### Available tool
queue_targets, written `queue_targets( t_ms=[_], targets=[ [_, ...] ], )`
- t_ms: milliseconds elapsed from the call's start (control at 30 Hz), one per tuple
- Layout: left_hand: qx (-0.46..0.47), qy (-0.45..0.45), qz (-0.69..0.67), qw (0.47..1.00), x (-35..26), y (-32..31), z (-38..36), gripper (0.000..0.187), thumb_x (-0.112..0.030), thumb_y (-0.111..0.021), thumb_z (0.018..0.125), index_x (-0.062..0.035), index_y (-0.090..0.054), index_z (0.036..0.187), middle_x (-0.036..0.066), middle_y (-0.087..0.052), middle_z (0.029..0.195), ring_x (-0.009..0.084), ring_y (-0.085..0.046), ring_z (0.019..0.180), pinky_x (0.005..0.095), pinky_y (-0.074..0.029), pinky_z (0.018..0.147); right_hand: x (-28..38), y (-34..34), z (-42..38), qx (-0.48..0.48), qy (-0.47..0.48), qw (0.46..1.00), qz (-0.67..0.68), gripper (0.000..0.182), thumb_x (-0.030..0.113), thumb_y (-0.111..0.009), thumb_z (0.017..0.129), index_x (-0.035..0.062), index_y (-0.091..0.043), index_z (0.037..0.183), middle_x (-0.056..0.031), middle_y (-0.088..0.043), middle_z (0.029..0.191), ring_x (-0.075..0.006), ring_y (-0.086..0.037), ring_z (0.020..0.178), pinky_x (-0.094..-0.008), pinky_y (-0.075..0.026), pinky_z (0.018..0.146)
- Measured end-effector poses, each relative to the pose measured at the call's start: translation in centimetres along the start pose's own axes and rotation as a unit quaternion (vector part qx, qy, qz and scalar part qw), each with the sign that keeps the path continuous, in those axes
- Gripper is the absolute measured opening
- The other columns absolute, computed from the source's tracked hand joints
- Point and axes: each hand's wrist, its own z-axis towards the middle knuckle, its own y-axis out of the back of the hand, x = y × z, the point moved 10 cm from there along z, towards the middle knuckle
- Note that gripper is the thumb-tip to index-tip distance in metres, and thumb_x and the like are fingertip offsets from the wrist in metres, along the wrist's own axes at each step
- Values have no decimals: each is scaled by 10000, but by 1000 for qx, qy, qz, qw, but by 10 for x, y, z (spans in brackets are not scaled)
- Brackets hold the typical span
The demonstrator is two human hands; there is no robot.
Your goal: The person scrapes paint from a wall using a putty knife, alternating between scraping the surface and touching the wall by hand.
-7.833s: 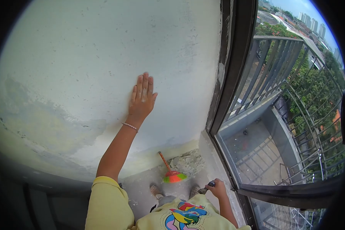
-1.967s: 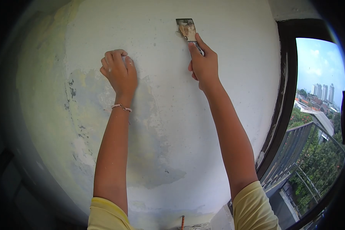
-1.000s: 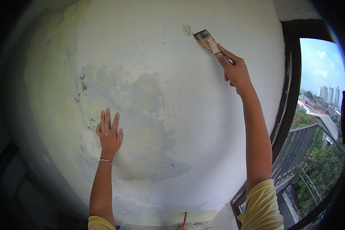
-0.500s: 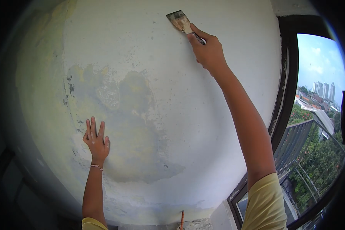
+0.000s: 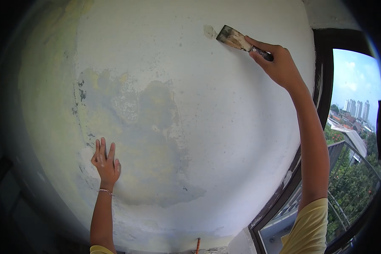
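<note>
My right hand [image 5: 276, 63] grips the dark handle of a putty knife [image 5: 235, 39] high on the white wall [image 5: 224, 127]. The knife's wide, stained blade points left, its edge beside a small greyish patch [image 5: 209, 32]. Lower left, my left hand [image 5: 106, 163] lies against the wall with its fingers spread and holds nothing. Around and above it the wall shows a large grey and yellowish worn area [image 5: 150, 148] with dark flecks along its left side.
A dark-framed window [image 5: 321, 84] is at the right, with a railing [image 5: 347, 169], trees and distant tall buildings beyond the glass. An orange-red pipe [image 5: 198, 244] sticks up at the bottom of the wall.
My right hand and the putty knife have moved right and slightly down, and the blade points more to the left. The small greyish patch now shows beside the blade.
</note>
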Motion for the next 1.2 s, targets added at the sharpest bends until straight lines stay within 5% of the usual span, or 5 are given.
queue_targets(
  t_ms=[433,633,767,1133,1200],
  targets=[
    [-5,-9,-5,1000,1,2,-1,526,-309,-359,1059,-158,-453,1554,193,-346,1642,370,-333,1514,420,-251,1063,35,-57,17,-47,-15,994,100,409,378,-637,988,321,-644,1393,-143,-762,968,-272,-721,834,-372,-562,815],
    [3,-1,2,1000,8,-3,-14,528,-306,-351,1064,-161,-433,1565,198,-336,1646,379,-327,1515,424,-252,1060,-3,-17,17,18,11,999,27,407,425,-658,980,303,-676,1368,-72,-658,727,-134,-530,578,-323,-521,638],
    [-15,5,-3,1000,12,-2,-27,531,-305,-347,1067,-146,-422,1567,216,-336,1640,396,-321,1514,426,-254,1059,-36,-15,-26,87,-156,975,132,436,409,-650,994,210,-667,1381,30,-483,522,-67,-292,394,-250,-281,399],
    [-15,-9,-9,1000,12,-4,-31,527,-323,-306,1090,-127,-412,1567,224,-336,1636,408,-317,1512,431,-251,1059,49,-98,-56,-1,-285,853,437,460,378,-629,1014,174,-624,1426,60,-371,525,-66,-289,391,-262,-225,375],
    [-9,-12,-13,1000,13,-4,-31,525,-317,-316,1089,-116,-410,1565,235,-330,1633,420,-315,1509,436,-247,1065,50,-102,-49,-25,-294,840,456,478,353,-623,1006,180,-601,1451,22,-436,574,-97,-401,436,-282,-335,410]
  ],
)
